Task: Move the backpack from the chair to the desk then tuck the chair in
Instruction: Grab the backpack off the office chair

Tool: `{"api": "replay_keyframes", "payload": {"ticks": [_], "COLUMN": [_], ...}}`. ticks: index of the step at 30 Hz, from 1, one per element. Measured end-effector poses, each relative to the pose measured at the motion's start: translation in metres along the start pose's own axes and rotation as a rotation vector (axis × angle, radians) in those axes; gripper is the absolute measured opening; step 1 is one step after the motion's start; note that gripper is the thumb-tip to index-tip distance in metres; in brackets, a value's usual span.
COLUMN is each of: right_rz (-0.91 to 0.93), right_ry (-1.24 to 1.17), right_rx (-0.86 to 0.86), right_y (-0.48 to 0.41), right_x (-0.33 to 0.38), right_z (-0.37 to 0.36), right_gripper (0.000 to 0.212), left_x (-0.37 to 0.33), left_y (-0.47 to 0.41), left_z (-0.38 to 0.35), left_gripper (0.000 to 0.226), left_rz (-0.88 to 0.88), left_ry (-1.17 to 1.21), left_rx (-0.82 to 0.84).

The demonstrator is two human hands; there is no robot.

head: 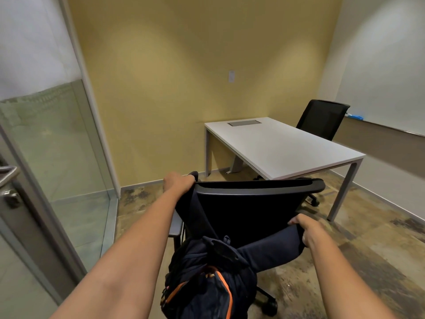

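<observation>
A dark navy backpack (207, 284) with orange trim hangs behind the backrest of a black office chair (250, 208) close in front of me. Its two padded straps run up and out from it. My left hand (177, 181) grips the left strap at the backrest's top left corner. My right hand (305, 229) grips the right strap, pulled out to the chair's right side below the backrest top. The white desk (287, 146) stands beyond the chair against the yellow wall, its top bare apart from a grey cable hatch.
A second black chair (322, 118) sits at the desk's far side by the whiteboard wall. A glass partition (57, 146) and a door with a metal handle (9, 178) stand at my left. Carpeted floor lies open to the right of the near chair.
</observation>
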State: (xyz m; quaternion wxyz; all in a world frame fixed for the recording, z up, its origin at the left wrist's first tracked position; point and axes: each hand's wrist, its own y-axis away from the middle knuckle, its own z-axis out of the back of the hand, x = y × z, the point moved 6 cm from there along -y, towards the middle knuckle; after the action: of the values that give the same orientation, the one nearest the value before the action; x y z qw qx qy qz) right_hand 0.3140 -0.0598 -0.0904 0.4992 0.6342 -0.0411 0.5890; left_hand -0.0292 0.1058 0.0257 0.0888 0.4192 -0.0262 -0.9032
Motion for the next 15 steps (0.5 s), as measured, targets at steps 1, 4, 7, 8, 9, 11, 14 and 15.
{"api": "replay_keyframes", "payload": {"ticks": [1, 4, 7, 8, 9, 11, 14, 15], "right_rz": [-0.013, -0.029, 0.109, 0.180, 0.226, 0.273, 0.349, 0.383], "right_ry": [-0.011, -0.003, 0.177, 0.229, 0.262, 0.296, 0.329, 0.340], "right_rx": [0.026, 0.119, 0.276, 0.351, 0.422, 0.521, 0.610, 0.647], "right_y": [0.004, 0.024, 0.063, 0.077, 0.093, 0.120, 0.156, 0.170], "right_x": [0.000, 0.000, 0.005, 0.006, 0.007, 0.006, 0.009, 0.011], "right_z": [-0.006, -0.040, -0.098, -0.121, -0.143, -0.177, -0.215, -0.226], "right_gripper": [0.036, 0.064, 0.058, 0.053, 0.049, 0.043, 0.037, 0.038], "left_x": [0.011, 0.048, 0.076, 0.082, 0.086, 0.088, 0.077, 0.071], "left_y": [-0.002, -0.004, -0.003, -0.001, 0.000, -0.001, -0.005, -0.005], "left_z": [0.003, 0.011, 0.013, 0.014, 0.015, 0.022, 0.036, 0.043], "left_gripper": [0.050, 0.043, 0.040, 0.047, 0.053, 0.058, 0.064, 0.067], "left_rz": [0.040, 0.146, 0.206, 0.219, 0.228, 0.221, 0.166, 0.127], "left_ry": [0.064, 0.179, 0.225, 0.244, 0.260, 0.286, 0.383, 0.407], "left_rx": [-0.017, -0.050, -0.020, -0.005, 0.001, 0.009, 0.052, 0.058]}}
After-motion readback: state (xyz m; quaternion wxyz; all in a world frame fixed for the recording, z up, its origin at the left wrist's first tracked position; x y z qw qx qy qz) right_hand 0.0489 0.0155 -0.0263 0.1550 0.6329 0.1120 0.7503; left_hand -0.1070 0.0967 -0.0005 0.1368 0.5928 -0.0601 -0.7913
